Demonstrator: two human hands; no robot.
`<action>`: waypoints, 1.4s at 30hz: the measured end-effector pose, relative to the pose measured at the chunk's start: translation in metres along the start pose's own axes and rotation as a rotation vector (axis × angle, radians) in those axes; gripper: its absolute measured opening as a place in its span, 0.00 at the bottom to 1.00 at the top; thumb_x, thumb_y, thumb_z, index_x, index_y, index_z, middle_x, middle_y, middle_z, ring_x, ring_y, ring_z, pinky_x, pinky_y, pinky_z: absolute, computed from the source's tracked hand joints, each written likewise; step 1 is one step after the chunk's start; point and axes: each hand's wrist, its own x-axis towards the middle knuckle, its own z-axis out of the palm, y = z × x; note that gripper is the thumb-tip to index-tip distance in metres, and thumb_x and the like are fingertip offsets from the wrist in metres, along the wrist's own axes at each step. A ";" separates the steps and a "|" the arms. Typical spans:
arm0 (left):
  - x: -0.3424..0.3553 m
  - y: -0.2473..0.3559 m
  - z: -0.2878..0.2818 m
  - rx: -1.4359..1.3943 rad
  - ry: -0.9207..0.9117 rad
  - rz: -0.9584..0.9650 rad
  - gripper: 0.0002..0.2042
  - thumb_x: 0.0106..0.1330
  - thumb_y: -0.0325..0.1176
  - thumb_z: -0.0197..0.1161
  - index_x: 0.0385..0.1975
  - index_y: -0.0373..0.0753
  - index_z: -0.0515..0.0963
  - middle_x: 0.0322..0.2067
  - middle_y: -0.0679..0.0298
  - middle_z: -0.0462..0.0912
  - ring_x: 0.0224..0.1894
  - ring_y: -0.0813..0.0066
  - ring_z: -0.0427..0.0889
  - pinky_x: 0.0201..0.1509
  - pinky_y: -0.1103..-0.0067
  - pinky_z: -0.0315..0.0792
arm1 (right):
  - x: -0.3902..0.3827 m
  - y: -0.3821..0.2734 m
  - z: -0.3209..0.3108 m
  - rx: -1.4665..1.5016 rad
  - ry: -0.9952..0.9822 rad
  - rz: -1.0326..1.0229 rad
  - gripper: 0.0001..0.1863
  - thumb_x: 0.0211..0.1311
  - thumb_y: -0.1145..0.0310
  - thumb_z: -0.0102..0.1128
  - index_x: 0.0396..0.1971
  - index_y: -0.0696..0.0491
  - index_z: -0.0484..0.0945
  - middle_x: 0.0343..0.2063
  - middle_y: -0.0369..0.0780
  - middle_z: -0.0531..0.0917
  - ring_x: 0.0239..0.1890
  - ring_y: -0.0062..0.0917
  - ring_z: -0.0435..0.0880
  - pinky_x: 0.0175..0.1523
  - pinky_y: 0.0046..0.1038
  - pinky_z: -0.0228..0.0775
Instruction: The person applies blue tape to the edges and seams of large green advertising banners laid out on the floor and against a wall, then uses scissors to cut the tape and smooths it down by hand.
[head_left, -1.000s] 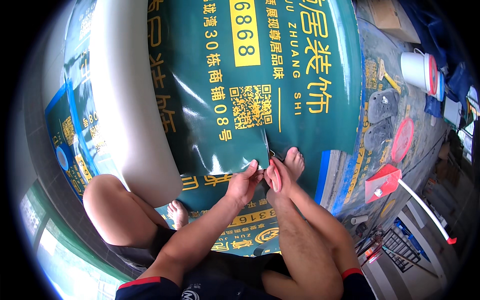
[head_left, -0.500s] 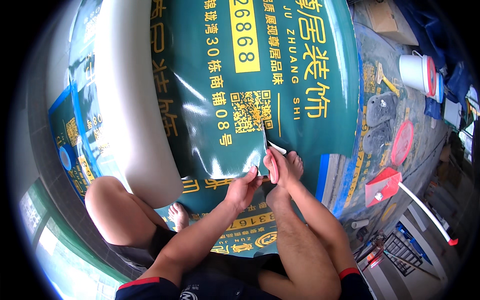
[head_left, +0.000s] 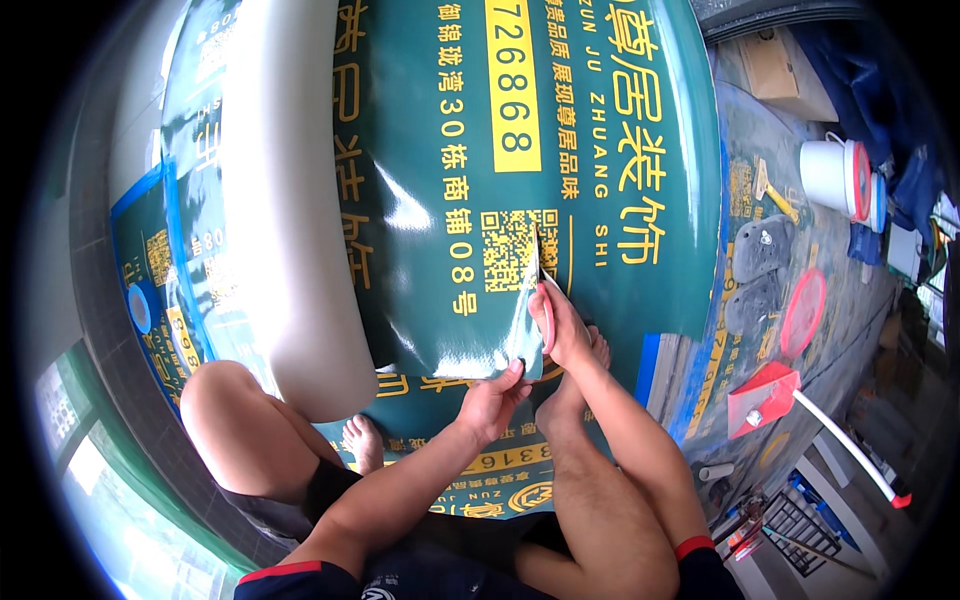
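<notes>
White is the smooth, thick roll seen at the left, beside which the glossy green sheet is spread in front of both hands. Its near edge is pinched by the left hand, between thumb and fingers. Scissors with a pink handle are gripped in the right hand, directed forward into the sheet. Farther right, flat sheet is bounded by a long edge, beyond which grey shoes are placed, well apart from the hands.
</notes>
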 end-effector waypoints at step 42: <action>0.033 -0.014 -0.038 0.062 -0.044 -0.066 0.18 0.69 0.36 0.68 0.55 0.40 0.75 0.46 0.65 0.82 0.46 0.70 0.81 0.50 0.72 0.75 | 0.301 -0.132 -0.072 0.311 0.013 -0.161 0.31 0.73 0.39 0.52 0.38 0.58 0.78 0.29 0.32 0.77 0.31 0.14 0.71 0.37 0.20 0.64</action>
